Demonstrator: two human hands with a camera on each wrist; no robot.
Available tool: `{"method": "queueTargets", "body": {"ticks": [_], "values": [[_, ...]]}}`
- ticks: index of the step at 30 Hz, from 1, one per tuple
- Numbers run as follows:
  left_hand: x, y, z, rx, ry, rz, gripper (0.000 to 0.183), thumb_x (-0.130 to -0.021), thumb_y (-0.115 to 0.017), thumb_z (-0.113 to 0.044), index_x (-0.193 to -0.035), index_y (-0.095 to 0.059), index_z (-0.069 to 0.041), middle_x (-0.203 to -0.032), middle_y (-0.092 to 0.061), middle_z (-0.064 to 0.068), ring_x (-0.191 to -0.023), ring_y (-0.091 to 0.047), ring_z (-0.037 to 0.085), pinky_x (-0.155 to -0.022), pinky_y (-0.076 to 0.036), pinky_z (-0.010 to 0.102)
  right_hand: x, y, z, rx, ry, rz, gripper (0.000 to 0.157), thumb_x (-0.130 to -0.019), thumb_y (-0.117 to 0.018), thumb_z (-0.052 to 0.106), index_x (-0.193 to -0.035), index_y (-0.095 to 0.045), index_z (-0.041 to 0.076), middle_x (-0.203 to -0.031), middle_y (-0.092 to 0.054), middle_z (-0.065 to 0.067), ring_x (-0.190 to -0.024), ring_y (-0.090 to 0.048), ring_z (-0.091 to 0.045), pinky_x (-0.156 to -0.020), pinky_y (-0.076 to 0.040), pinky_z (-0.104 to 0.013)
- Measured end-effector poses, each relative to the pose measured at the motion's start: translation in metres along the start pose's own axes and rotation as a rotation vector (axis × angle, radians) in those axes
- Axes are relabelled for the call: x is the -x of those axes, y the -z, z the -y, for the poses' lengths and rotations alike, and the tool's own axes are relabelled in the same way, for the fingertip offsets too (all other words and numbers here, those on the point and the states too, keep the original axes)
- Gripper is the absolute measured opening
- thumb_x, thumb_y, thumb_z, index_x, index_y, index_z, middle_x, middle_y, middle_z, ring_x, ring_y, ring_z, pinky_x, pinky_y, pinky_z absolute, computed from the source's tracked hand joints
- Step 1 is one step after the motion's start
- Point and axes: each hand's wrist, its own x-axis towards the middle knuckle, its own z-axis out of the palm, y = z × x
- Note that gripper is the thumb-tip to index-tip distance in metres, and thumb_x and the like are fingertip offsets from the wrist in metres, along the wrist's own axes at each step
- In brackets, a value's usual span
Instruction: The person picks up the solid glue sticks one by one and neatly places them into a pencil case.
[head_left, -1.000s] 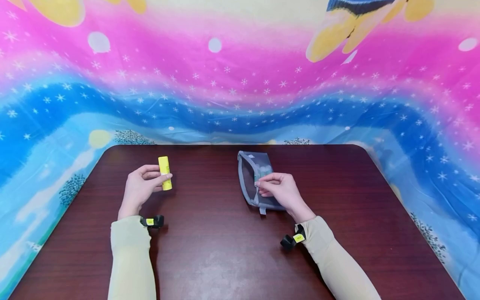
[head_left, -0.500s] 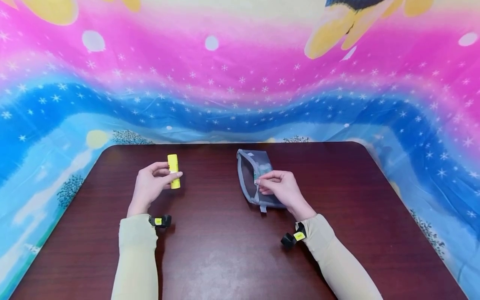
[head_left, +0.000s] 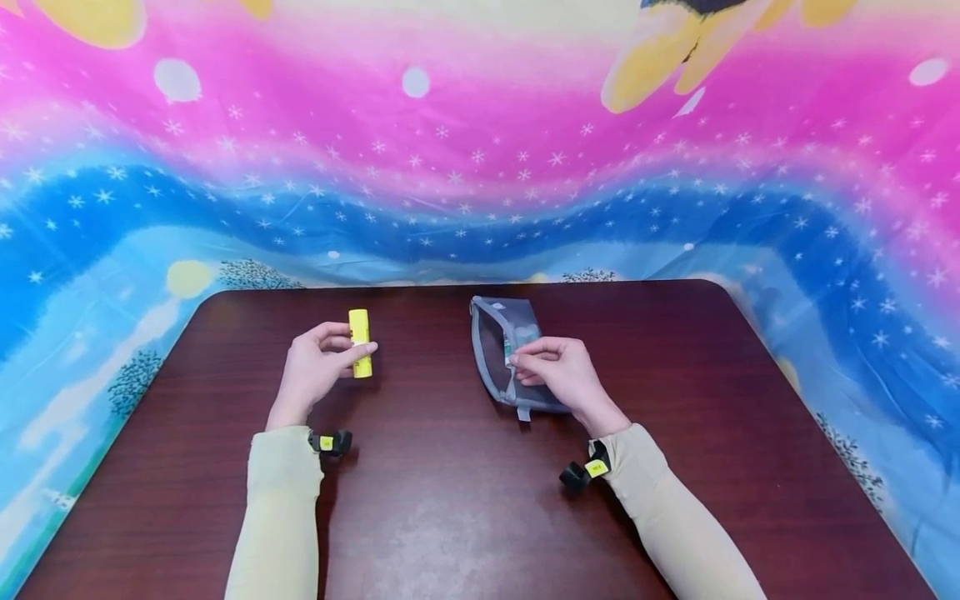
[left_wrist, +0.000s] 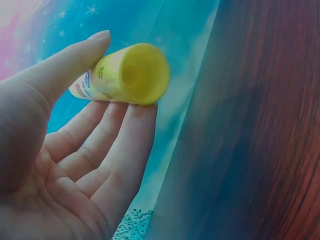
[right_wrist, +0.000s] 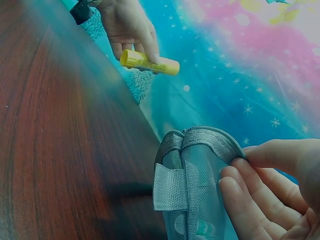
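Note:
Between thumb and fingertips, my left hand point(head_left: 311, 371) pinches a yellow glue stick point(head_left: 360, 323), held upright above the table. Its round, hollow end faces the camera in the left wrist view, with printed lettering along the side. To its right lies a grey mesh zipper pouch point(head_left: 487, 354), its mouth unzipped and gaping toward the left. My right hand point(head_left: 567, 377) pinches the zipper edge of that pouch. Through the mesh point(right_wrist: 202, 185) in the right wrist view, something white and green shows inside, partly hidden by the weave.
Both hands are over a dark reddish-brown wooden table point(head_left: 435, 500). A colourful printed cloth point(head_left: 450, 192) with snowflakes hangs behind and around it. Each wrist wears a small black camera point(head_left: 576, 476) on a strap.
My left hand has moved to the right with the glue stick, closer to the pouch. The right hand keeps its pinch on the pouch's edge, nearly still.

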Motion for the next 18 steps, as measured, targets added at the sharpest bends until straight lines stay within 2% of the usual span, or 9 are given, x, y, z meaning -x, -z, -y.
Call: {"method": "queueTargets", "body": {"ticks": [7, 18], "values": [[0.0012, 0.0002, -0.0012, -0.001, 0.003, -0.001, 0.07, -0.082, -0.086, -0.044, -0.13, -0.059, -0.001, -0.113, -0.068, 0.019, -0.086, -0.072, 0.024, -0.073, -0.061, 0.034, -0.0009, 0.0005, -0.0001, -0.002, -0.004, 0.004, 0.023, -0.091, -0.079, 0.012, -0.106, -0.075, -0.006, -0.1, -0.073, -0.026, -0.077, -0.074, -0.025, -0.073, -0.062, -0.039], [0.0016, -0.003, -0.0039, 0.003, -0.005, 0.004, 0.068, -0.082, -0.086, -0.043, -0.129, -0.06, -0.001, -0.112, -0.068, 0.018, -0.086, -0.072, 0.024, -0.076, -0.061, 0.039, -0.0003, 0.0009, 0.0014, -0.003, -0.005, -0.001, 0.023, -0.091, -0.079, 0.012, -0.105, -0.075, -0.006, -0.1, -0.072, -0.027, -0.076, -0.074, -0.024, -0.073, -0.062, -0.038]]}}
